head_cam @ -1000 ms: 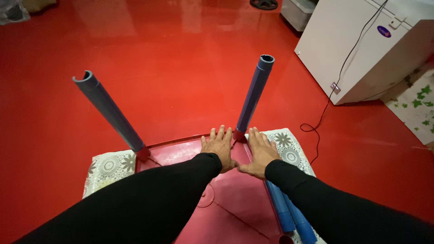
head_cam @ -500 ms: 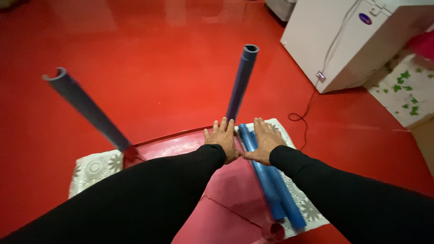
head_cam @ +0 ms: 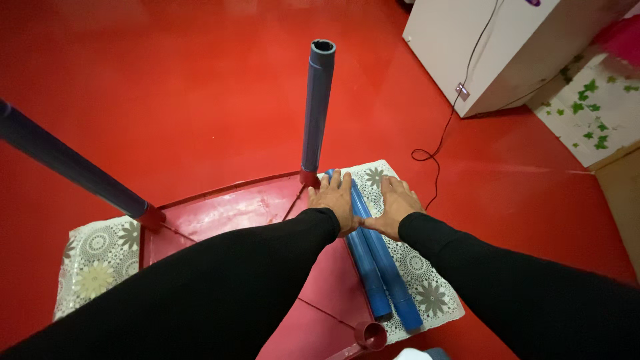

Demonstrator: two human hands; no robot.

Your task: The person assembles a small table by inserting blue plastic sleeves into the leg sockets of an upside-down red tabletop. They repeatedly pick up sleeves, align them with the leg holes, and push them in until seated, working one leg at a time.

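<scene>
A red plastic table [head_cam: 240, 213] lies upside down on a white lace mat [head_cam: 93, 257]. Two blue pipe legs stand in its sockets: one upright [head_cam: 317, 107] just beyond my hands, one slanting at the far left [head_cam: 73, 170]. Two loose blue pipes [head_cam: 377, 267] lie side by side along the table's right edge. My left hand [head_cam: 333, 197] lies flat, fingers spread, on the table edge by the upright leg's base and against the loose pipes. My right hand [head_cam: 399, 203] lies flat on the mat on their other side. Neither hand grips anything.
An empty red leg socket [head_cam: 370, 333] shows at the table's near corner. A white appliance [head_cam: 493, 47] stands at the back right, its black cable [head_cam: 433, 160] trailing over the glossy red floor [head_cam: 167, 80]. A leaf-patterned mat [head_cam: 593, 113] lies at the far right.
Both hands have shifted right, from the table's underside by the leg base to either side of the loose pipes. The view has swung, so both standing legs appear further left.
</scene>
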